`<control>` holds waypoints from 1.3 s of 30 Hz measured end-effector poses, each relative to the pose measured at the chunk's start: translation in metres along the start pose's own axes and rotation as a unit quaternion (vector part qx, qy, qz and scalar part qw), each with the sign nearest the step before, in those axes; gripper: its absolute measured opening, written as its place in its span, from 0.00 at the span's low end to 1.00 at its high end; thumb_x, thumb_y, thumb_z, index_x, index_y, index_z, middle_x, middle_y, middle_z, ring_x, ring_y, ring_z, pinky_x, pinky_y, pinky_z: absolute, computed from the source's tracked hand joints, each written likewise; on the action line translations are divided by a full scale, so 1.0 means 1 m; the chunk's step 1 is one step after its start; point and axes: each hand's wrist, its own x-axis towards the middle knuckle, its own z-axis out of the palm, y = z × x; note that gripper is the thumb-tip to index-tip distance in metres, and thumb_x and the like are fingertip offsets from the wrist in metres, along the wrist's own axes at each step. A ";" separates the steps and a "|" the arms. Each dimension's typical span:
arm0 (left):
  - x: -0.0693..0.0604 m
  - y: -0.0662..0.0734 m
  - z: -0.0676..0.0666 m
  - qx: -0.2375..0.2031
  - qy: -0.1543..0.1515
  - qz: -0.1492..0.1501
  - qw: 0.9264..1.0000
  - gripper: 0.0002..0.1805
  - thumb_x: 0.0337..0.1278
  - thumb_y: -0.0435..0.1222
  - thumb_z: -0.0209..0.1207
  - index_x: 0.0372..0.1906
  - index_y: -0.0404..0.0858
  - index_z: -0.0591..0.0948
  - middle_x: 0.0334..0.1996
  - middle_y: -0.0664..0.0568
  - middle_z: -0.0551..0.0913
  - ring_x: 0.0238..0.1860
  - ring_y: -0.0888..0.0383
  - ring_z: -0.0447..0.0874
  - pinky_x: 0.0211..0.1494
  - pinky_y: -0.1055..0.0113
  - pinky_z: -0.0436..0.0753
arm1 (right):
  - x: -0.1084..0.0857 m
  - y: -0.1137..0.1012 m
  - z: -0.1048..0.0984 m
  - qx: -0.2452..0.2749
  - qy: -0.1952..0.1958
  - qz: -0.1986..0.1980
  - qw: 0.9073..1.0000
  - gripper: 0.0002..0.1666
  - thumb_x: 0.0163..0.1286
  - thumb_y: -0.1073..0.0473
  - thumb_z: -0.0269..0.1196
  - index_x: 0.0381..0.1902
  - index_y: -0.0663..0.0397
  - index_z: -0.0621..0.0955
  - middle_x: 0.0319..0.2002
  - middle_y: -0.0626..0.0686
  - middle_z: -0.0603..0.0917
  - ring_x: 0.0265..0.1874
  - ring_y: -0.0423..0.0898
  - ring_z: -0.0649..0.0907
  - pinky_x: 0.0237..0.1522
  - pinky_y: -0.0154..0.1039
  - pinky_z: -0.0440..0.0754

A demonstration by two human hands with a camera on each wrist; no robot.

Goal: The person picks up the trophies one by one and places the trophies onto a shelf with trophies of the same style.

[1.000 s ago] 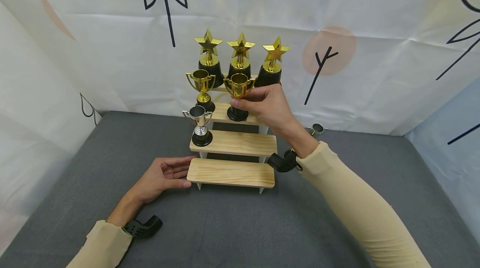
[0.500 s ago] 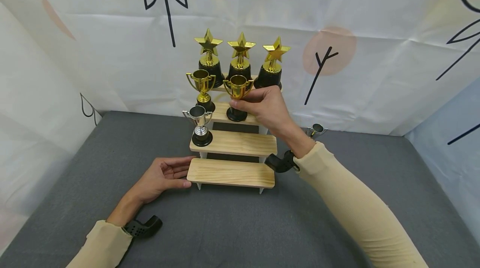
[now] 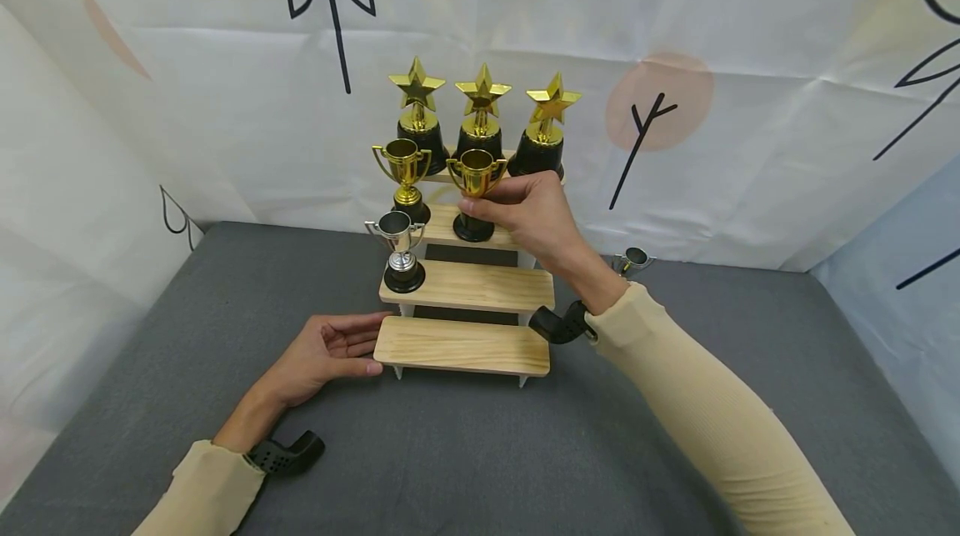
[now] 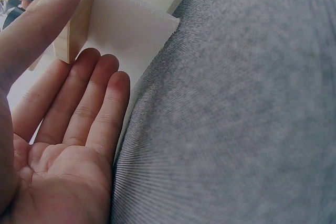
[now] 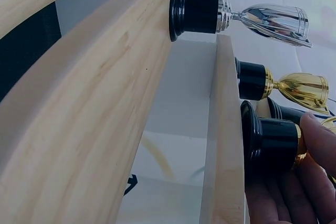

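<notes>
Gold cup (image 3: 476,172) stood upright in the right hand (image 3: 538,215), pinched between thumb and fingers low on its gold part, its black base at the second shelf from the top of the stand (image 3: 461,344); whether it bore its weight there, I could not tell. To its left on that shelf was the other gold cup (image 3: 406,177), well apart from the fingers. Just behind, on the top shelf, three star trophies (image 3: 482,94) stood in a row. The silver cup (image 3: 403,252) stood at the left end of the shelf below.

The left hand (image 3: 318,357) grasped nothing: its fingers lay nearly straight at the left end of the lowest shelf, thumb by the front corner. Beyond the right wrist, partly hidden, was a further cup (image 3: 635,257), near the back of the grey table (image 3: 450,461). Patterned white cloth (image 3: 750,144) hung behind.
</notes>
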 end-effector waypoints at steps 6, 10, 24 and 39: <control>-0.001 0.000 0.000 -0.005 -0.003 0.002 1.000 0.40 0.52 0.20 0.69 0.69 0.15 0.64 0.66 0.32 0.74 0.61 0.55 0.81 0.62 0.60 0.82 | 0.001 -0.001 0.001 0.005 0.002 0.004 1.000 0.12 0.64 0.63 0.74 0.44 0.63 0.90 0.42 0.56 0.90 0.48 0.48 0.86 0.54 0.42 0.85; -0.001 0.000 0.000 -0.006 -0.004 0.004 1.000 0.40 0.52 0.19 0.69 0.69 0.15 0.64 0.65 0.35 0.76 0.61 0.54 0.81 0.62 0.60 0.82 | 0.001 -0.001 0.001 0.003 0.004 0.003 1.000 0.12 0.64 0.63 0.74 0.44 0.63 0.90 0.42 0.56 0.90 0.48 0.47 0.86 0.54 0.42 0.85; 0.000 0.000 0.000 -0.004 -0.004 0.006 1.000 0.40 0.51 0.19 0.69 0.69 0.15 0.64 0.65 0.40 0.77 0.61 0.55 0.81 0.62 0.61 0.82 | 0.002 -0.001 0.002 0.004 0.007 0.008 1.000 0.13 0.64 0.65 0.73 0.45 0.66 0.89 0.44 0.58 0.90 0.49 0.49 0.86 0.53 0.43 0.85; 0.000 0.000 0.000 0.006 -0.002 0.000 1.000 0.41 0.51 0.20 0.70 0.69 0.16 0.65 0.66 0.32 0.74 0.61 0.55 0.81 0.62 0.61 0.82 | 0.002 0.002 0.003 0.004 0.010 0.003 1.000 0.13 0.65 0.64 0.73 0.45 0.66 0.89 0.44 0.58 0.90 0.49 0.48 0.86 0.52 0.42 0.86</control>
